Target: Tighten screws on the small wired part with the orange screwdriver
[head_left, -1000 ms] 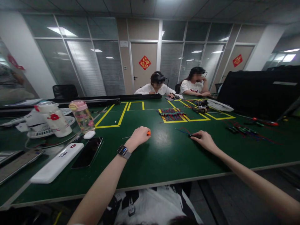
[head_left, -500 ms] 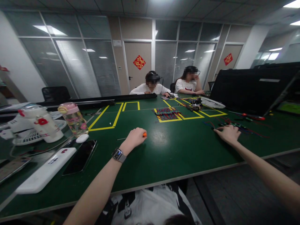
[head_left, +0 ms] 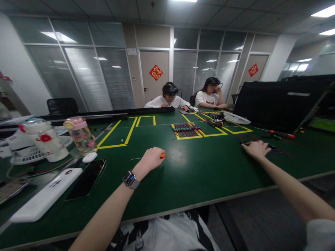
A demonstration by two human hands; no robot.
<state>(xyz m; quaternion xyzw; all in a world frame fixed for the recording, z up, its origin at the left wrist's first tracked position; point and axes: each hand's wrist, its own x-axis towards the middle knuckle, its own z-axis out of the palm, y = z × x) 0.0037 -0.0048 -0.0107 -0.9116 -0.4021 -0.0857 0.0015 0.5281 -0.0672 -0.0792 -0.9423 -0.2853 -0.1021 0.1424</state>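
My left hand [head_left: 153, 157] is closed around a screwdriver with an orange handle [head_left: 163, 155]. Its thin metal shaft [head_left: 135, 159] sticks out to the left, just above the green table. At the right, my right hand [head_left: 256, 149] lies palm down over a pile of small dark parts with red and blue wires [head_left: 278, 150]. A small dark wired part [head_left: 243, 143] is at its thumb and fingertips, mostly covered by them. A bundle of similar wired parts [head_left: 186, 130] lies on a yellow-taped rectangle in the middle.
A phone [head_left: 86, 179], a white power bank [head_left: 48, 195], a pink-lidded bottle [head_left: 80, 136] and a white bottle [head_left: 49, 141] stand or lie at left. A black monitor [head_left: 282, 104] and a red-handled tool [head_left: 286, 135] are at right. Two people sit across the table.
My right hand has moved right with the small wired part, from open table to the pile of wired parts. The left hand keeps the screwdriver in place. The view has turned slightly right.
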